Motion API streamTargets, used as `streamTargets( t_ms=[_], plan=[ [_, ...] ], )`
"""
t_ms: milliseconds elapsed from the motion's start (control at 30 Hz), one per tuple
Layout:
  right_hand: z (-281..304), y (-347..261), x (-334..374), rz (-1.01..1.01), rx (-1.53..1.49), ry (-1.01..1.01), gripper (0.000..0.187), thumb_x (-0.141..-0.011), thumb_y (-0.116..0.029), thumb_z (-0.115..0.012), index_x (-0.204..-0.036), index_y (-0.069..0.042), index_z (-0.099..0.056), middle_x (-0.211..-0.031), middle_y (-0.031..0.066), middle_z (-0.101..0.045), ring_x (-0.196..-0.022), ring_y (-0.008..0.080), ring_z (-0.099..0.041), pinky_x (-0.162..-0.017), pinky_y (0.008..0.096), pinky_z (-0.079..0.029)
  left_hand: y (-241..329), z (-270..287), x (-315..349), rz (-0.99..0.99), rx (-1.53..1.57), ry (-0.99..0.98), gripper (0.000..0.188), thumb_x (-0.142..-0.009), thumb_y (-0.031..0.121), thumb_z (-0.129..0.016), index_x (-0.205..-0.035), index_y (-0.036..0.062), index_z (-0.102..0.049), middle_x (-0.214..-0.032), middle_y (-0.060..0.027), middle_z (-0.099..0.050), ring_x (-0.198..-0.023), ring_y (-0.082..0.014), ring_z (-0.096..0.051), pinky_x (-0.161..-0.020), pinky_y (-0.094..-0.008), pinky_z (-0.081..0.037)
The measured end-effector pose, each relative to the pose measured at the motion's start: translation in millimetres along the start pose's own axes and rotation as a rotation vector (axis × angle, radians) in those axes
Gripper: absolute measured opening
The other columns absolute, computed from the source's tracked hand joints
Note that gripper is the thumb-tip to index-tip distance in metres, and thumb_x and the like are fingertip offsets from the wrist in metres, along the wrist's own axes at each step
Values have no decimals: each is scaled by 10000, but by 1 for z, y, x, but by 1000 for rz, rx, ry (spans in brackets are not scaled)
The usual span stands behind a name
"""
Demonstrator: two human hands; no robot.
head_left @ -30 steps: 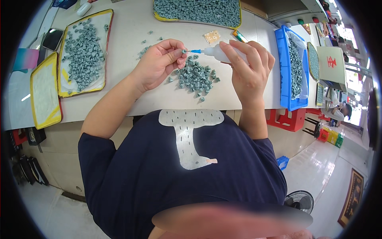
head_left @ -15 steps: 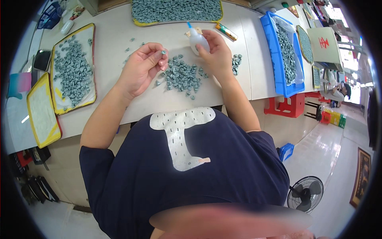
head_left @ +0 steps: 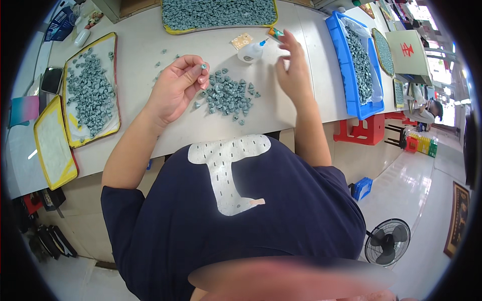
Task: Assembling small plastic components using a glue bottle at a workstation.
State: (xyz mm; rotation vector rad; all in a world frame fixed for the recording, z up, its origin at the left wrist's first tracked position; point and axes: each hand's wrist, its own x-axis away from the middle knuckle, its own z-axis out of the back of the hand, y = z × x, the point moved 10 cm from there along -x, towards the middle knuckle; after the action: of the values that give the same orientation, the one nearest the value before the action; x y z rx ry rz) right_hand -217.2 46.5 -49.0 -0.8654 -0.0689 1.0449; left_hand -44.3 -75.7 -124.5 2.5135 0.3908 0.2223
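Single head-worn view, facing down
The table [head_left: 138,55] and shirt [head_left: 296,215] are seen from close above, edges bowed by the fisheye.

Bottle [head_left: 249,53] behind pieces [head_left: 227,97] on table [head_left: 142,37]

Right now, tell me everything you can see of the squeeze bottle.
The squeeze bottle is whitish, apparently translucent plastic, with a rounded body and a blue nozzle ending in a thin tip. It rests on the white table beyond the loose grey-green pieces, nozzle pointing right and away from the person. A pale yellow card lies beside it; whether they touch is unclear. Neither the left hand nor the right hand touches it.
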Motion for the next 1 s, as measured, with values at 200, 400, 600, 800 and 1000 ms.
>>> streamTargets(
  t_ms=[200,400,600,800,1000],
  plan=[
    [21,43,7,-117,546,-142,289,-843,5,-556,-1124,-40,-609,-1059,172,-606,-923,318,-606,-811,359,-501,1,-1,2,14,-21,-9,82,-950,55,-526,-1017,17,-554,-900,-48,-573,-775,-121,-503,-737,-268,-453],
    [19,60,8,-217,591,-131,181,-829,-5,-576,-979,-19,-676,-946,156,-638,-768,300,-637,-761,348,-518,2,0,3,18,-16,3,86,-950,54,-526,-1022,15,-551,-897,-47,-573,-777,-120,-505,-741,-267,-458],
    [22,24,2,-251,340,-101,153,-810,-6,-613,-942,-10,-690,-915,113,-639,-757,182,-641,-720,278,-517,5,-3,6,20,16,-4,89,-949,51,-527,-1029,19,-548,-909,-50,-573,-774,-126,-506,-745,-266,-461],
    [-11,-44,8,-172,-167,-111,158,-820,49,-622,-956,5,-689,-935,67,-624,-788,118,-627,-718,235,-510,3,-9,10,47,29,-45,90,-951,54,-525,-1032,24,-548,-918,-53,-574,-783,-134,-512,-751,-263,-460],
    [-45,-83,7,-77,-505,-154,203,-839,97,-606,-1028,38,-651,-966,65,-610,-860,136,-629,-764,237,-523,2,-16,11,53,38,-59,94,-950,57,-526,-1038,25,-544,-926,-56,-580,-801,-142,-521,-768,-269,-457]
  ],
)
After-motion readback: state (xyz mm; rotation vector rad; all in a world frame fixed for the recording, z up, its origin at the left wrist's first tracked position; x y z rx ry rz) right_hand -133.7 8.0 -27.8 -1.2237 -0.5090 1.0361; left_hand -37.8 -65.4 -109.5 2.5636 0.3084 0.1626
